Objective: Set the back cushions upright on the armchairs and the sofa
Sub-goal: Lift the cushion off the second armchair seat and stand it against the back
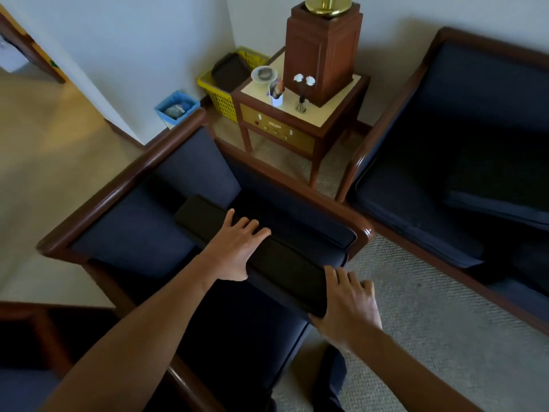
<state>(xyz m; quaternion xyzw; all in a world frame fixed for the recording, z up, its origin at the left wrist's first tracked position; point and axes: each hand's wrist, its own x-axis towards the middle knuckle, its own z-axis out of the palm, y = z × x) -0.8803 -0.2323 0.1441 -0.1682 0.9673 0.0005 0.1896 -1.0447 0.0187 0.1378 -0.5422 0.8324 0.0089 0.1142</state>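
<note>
A dark back cushion (285, 263) stands on edge across the seat of the near armchair (124, 185), which has navy upholstery and a brown wooden frame. My left hand (237, 248) grips the cushion's top edge near its middle, fingers over the far side. My right hand (347, 298) holds the cushion's near end. On the right stands a second navy seat (416, 203); a dark cushion (499, 206) lies tilted on it, partly in shadow.
A wooden side table (300, 123) with a tall wooden lamp base (323, 55), a cup and small ornaments fills the corner between the seats. Behind it are a yellow basket (222, 96) and a blue bin (176, 108). Carpet (416, 322) lies at the right.
</note>
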